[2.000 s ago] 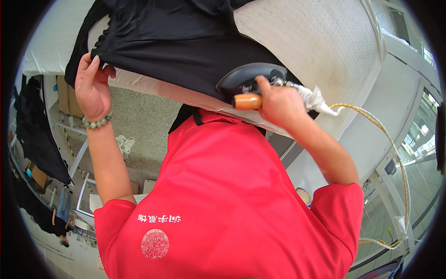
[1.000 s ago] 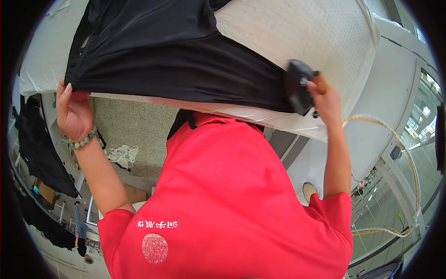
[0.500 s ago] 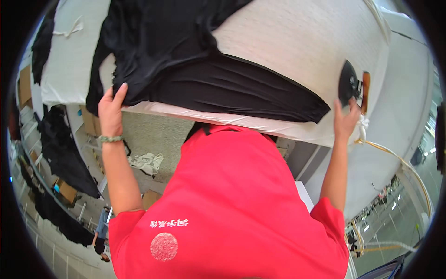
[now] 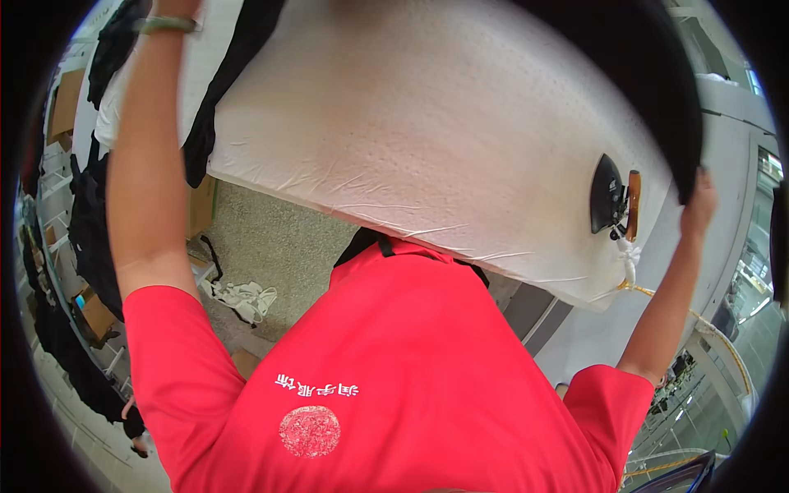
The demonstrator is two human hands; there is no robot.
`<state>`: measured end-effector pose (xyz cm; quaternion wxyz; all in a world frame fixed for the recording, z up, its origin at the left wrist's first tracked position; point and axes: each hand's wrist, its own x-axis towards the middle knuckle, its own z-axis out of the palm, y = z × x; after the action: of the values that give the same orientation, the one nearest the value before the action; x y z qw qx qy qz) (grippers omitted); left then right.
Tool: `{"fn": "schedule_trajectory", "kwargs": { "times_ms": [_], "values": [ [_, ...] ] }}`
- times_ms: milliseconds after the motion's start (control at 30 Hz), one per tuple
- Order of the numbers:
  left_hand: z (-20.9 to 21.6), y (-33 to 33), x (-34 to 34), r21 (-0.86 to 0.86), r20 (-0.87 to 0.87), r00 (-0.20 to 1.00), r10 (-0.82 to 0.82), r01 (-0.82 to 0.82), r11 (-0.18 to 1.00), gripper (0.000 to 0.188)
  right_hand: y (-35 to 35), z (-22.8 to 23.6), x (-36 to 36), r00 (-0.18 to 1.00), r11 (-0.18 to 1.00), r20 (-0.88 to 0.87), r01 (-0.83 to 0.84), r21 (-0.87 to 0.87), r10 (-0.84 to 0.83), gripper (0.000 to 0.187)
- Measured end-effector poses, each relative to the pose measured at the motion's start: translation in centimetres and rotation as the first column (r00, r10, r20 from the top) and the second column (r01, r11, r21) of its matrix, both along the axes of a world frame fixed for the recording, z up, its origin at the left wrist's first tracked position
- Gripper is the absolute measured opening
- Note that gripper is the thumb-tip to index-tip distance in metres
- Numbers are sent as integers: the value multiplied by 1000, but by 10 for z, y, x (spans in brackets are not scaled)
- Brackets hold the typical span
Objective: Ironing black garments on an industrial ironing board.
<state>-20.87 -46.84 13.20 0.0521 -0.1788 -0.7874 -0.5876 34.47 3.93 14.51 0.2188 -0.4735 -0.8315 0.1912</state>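
Observation:
A black garment point(image 4: 649, 74), blurred by motion, is lifted off the white padded table point(image 4: 394, 164) and arches across the upper right. My right hand point(image 4: 699, 204) is closed on its lower end, beyond the table's right side. My left hand point(image 4: 177, 6) reaches up to the top edge of the picture; its fingers lie outside the view, so what they hold is hidden. More black fabric point(image 4: 234, 78) hangs over the table's near left edge, beside my left forearm. An iron point(image 4: 606, 195) with a wooden handle rests on the table at the right, touched by neither hand.
A yellowish cord point(image 4: 637, 287) and hose run from the iron past the table's right corner. White cloth point(image 4: 246, 301) lies on the floor below. Dark garments point(image 4: 90, 205) hang at the left near cardboard boxes point(image 4: 67, 103). Another person point(image 4: 134, 423) is far off, lower left.
The black garment has been raised from the table and swung up and away. My left hand has moved far forward. My right hand has left the iron's side and now grips the garment's end.

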Motion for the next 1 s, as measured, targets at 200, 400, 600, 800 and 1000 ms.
{"fn": "schedule_trajectory", "kwargs": {
  "times_ms": [200, 400, 600, 800, 1000],
  "values": [
    [-174, -74, 193, -341, 309, 949, -58, 167, 925, 43, -69, -89, 137, 894, 999, 448, 0, -38, 17, 41],
    [-196, -123, 290, -204, 565, 819, 97, 24, 979, 36, -153, -165, 216, 865, 998, 496, -68, -16, 67, 32],
    [-192, -130, 321, -124, 679, 733, 36, 66, 990, 27, -160, -202, 249, 784, 1000, 621, -11, 29, -10, 32],
    [-178, -106, 338, -130, 676, 721, 152, -87, 988, 28, -173, -148, 202, 622, 983, 768, -179, -51, 153, 30],
    [-182, -98, 340, -157, 697, 690, 195, -120, 980, 32, -126, -114, 93, 914, 862, 346, -340, 376, 210, 53]
  ]
}}
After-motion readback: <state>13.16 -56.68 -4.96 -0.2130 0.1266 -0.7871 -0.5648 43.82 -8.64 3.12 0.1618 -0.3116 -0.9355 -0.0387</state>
